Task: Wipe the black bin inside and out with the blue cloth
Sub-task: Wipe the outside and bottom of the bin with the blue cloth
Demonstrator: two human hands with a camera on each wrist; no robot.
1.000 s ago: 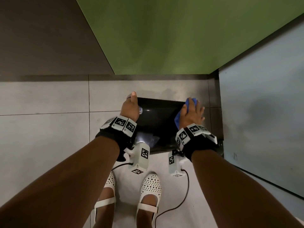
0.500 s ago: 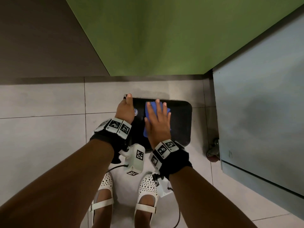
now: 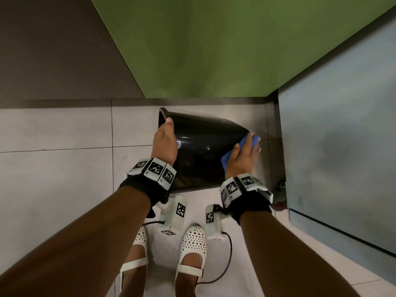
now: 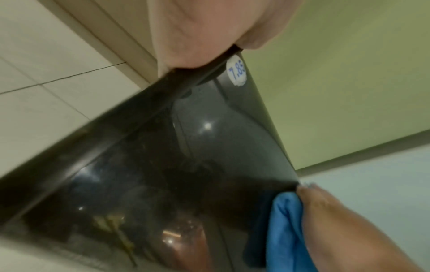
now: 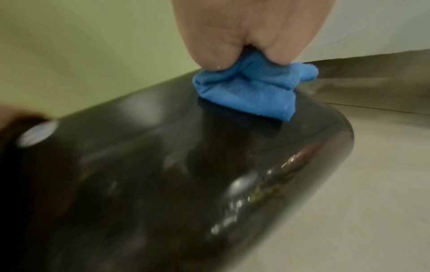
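The glossy black bin [image 3: 203, 151] lies tipped on its side above the tiled floor, rim to the left and base to the right. My left hand [image 3: 165, 140] grips the rim, thumb on top, next to a small white price sticker [image 4: 236, 70]. My right hand [image 3: 244, 155] holds the bunched blue cloth [image 3: 227, 161] against the outer wall at the base end, fingers bent over that corner. In the right wrist view the cloth [image 5: 251, 92] is squeezed between my palm and the bin [image 5: 163, 184]. The left wrist view shows the bin wall [image 4: 209, 165] and the cloth [image 4: 284, 230] at its far edge.
A green wall [image 3: 214, 50] stands just behind the bin. A pale blue-grey panel [image 3: 342, 136] with a caster wheel [image 3: 280, 189] closes off the right side. Light floor tiles [image 3: 53, 168] stretch to the left. My feet in white shoes [image 3: 192, 243] are below the bin.
My right hand slid the cloth from the middle of the bin's side to its right, base end. The left hand kept its hold on the rim, and the bin tipped further.
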